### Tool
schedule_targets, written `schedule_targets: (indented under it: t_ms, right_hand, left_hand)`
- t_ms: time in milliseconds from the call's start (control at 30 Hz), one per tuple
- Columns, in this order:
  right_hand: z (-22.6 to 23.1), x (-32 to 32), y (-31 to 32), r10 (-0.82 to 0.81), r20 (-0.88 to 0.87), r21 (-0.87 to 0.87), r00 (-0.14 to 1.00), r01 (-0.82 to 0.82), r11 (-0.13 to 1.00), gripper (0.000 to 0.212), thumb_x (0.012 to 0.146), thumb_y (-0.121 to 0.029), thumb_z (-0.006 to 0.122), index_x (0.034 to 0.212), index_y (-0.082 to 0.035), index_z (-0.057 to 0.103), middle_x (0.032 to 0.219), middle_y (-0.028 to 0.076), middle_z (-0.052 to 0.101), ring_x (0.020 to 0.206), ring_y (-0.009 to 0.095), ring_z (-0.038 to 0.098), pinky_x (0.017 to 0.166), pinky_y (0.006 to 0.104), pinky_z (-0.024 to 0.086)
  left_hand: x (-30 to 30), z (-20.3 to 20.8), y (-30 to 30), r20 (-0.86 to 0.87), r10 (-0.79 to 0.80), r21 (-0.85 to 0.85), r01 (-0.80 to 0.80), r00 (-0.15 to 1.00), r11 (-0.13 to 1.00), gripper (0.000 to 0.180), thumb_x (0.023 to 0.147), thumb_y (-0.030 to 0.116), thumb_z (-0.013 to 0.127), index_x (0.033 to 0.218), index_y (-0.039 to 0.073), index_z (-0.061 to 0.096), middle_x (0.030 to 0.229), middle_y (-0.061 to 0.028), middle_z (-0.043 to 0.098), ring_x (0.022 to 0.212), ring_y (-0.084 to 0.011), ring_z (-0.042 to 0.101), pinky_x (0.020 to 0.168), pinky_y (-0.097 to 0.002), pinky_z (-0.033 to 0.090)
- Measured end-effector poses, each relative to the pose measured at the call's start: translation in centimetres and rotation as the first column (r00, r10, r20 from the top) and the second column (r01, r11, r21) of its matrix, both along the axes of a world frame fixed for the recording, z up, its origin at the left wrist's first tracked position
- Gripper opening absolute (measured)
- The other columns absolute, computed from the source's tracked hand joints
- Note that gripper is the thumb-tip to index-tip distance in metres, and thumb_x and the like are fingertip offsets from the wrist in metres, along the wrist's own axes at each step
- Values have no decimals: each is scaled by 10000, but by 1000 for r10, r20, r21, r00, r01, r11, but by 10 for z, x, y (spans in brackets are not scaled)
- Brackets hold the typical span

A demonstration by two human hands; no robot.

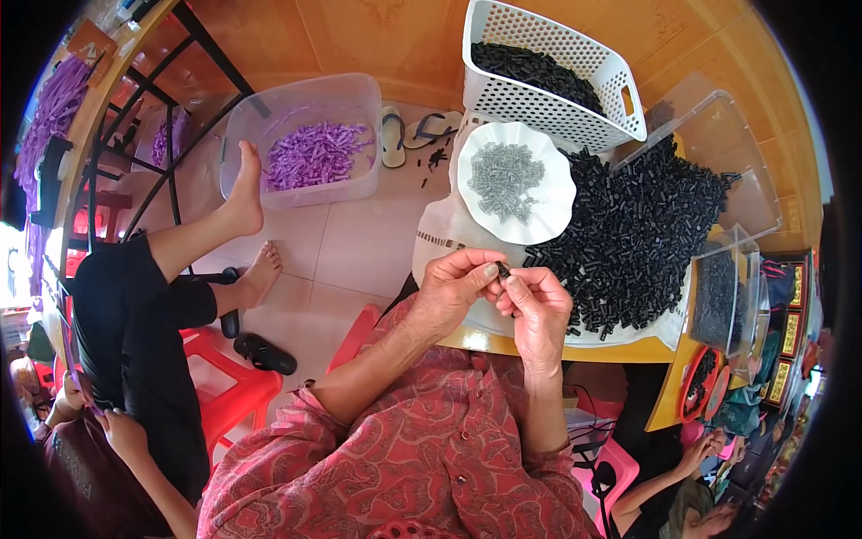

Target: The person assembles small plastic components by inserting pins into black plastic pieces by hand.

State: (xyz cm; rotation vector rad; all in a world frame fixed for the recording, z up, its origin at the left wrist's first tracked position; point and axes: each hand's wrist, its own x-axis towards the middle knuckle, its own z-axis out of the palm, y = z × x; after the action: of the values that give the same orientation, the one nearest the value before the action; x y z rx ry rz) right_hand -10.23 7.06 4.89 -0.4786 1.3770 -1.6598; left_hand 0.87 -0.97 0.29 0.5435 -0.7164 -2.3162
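Close together over the table's near edge, my left hand [458, 284] and my right hand [536, 305] both pinch a small black cylindrical piece [503, 270] between thumbs and fingertips. Beyond them stands a white wavy-rimmed plate [473, 207], holding a heap of small clear pieces [508, 180]. To the right of the plate spreads a large pile of small black cylindrical pieces [628, 234]. My right hand is nearest to this pile. The fingers partly cover the held piece, so its details are hard to make out.
A white perforated basket [557, 110] of black pieces stands at the back. Clear plastic bins [750, 166] and a red round dish [690, 395] are at the right. On the floor sits a clear tub [359, 94] with purple strips. Another person [135, 305] sits at left; more hands show at lower right.
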Motion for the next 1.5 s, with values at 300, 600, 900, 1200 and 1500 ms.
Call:
schedule_targets:
  t_ms: [300, 600, 900, 1200, 1500]
  right_hand:
    - [-5, -2, 0, -8, -28, -12, 1000, 8, 1000, 111, 831, -25, 689, 929, -5, 641, 783, 41, 642, 652, 76, 558, 610, 202, 451]
    - [-12, -3, -3, 23, -124, -57, 992, -31, 998, 119, 809, 20, 694, 908, -3, 634, 782, 9, 598, 687, 68, 546, 635, 200, 455]
    - [-3, -1, -9, 52, -195, -76, 979, -68, 995, 318, 837, 57, 642, 1144, 21, 566, 1029, 85, 612, 842, 113, 591, 762, 251, 506]
    - [-1, 3, -13, 91, -132, -36, 987, -96, 995, 400, 848, 71, 614, 1237, 34, 529, 1114, 125, 604, 864, 142, 605, 756, 278, 524]
    - [-2, 3, -16, 94, -114, -19, 989, -96, 995, 362, 841, 79, 618, 1196, 43, 556, 1088, 122, 618, 855, 140, 608, 753, 272, 525]
  left_hand:
    - [-1, -1, -1, -57, -2, 38, 4, 998, 999, 226, 950, 47, 514, 1147, -13, 607, 863, -56, 635, 742, -111, 594, 672, -261, 511]
    - [0, -4, -2, -40, 5, 31, -3, 999, 1000, 199, 948, 60, 525, 1110, -8, 618, 856, -47, 634, 732, -103, 592, 656, -252, 505]
    - [0, -1, -3, -22, -3, 39, 4, 1000, 999, 198, 948, 70, 531, 1113, 8, 621, 907, -40, 638, 740, -93, 586, 671, -250, 498]
    - [-1, 1, -4, 14, 48, 45, -49, 999, 998, 304, 932, 51, 545, 1235, 49, 560, 907, -20, 621, 738, -85, 570, 667, -240, 501]
    - [-2, 0, -6, 28, 37, 53, -38, 999, 998, 296, 936, 54, 542, 1231, 41, 563, 944, -22, 626, 759, -85, 575, 662, -239, 502]
